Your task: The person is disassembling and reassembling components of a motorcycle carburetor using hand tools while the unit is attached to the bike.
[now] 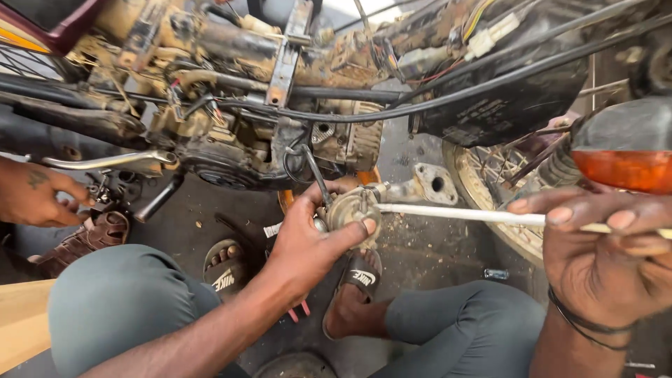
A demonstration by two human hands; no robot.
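My left hand (308,238) gripped the carburetor (350,208) at frame centre. My right hand (602,252) pinched the white rod (455,214), which ran left into it.

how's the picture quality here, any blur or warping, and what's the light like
Head view: wide-angle warping bends the motorcycle frame along the top; the right hand, closest to the lens, looks oversized and slightly soft; the left hand and the metal part it grips are sharp; even daylight, soft shadows.
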